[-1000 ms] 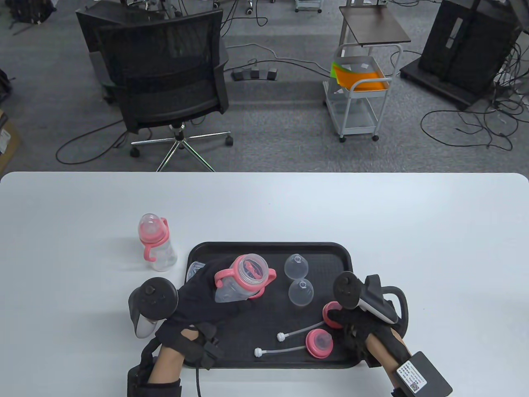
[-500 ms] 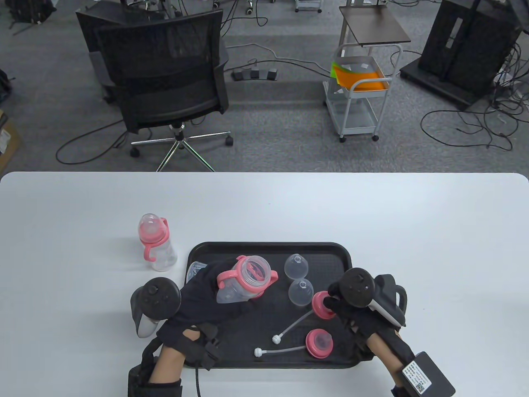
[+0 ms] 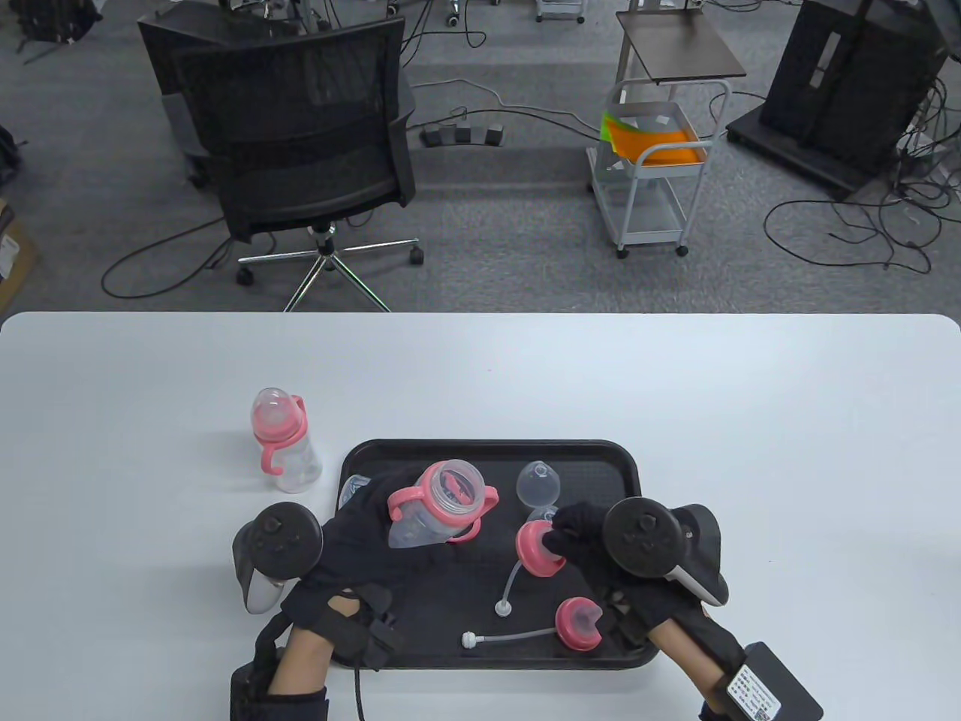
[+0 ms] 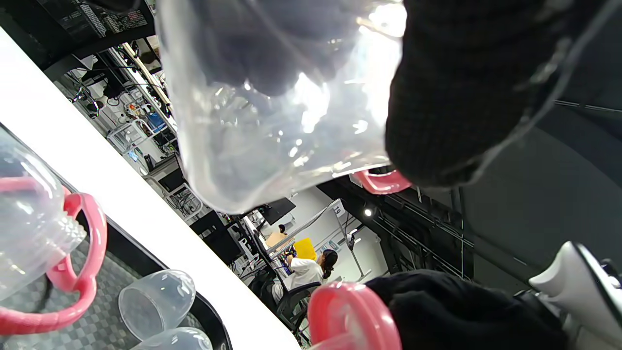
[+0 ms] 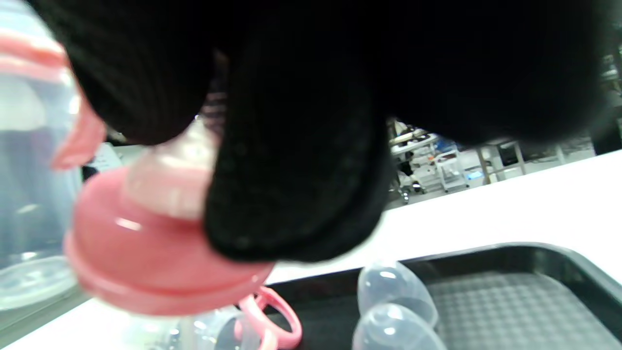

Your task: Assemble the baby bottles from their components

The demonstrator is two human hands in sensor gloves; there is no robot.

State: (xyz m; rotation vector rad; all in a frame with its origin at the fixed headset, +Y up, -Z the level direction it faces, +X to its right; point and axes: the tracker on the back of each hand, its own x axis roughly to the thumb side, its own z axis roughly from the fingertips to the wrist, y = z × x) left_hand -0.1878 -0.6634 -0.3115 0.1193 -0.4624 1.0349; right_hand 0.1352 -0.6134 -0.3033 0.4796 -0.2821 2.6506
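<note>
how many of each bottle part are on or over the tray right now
open bottle bodies with pink handles: 1
pink nipple collars with straws: 2
clear dome caps: 2
total: 5

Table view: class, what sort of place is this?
Probably a lab or office workspace: a mesh office chair, cables trailing over grey carpet, and a wheeled cart stand behind the white table.

Your black-gloved right hand (image 3: 582, 537) is covering most of the lower clear dome cap (image 3: 542, 514). Your left glove (image 3: 375, 526) is hiding another clear bottle (image 3: 350, 492) at the black tray's (image 3: 488, 448) left edge (only a sliver shows). The right wrist view is blurring the pink nipple collar (image 5: 146, 248).
</note>
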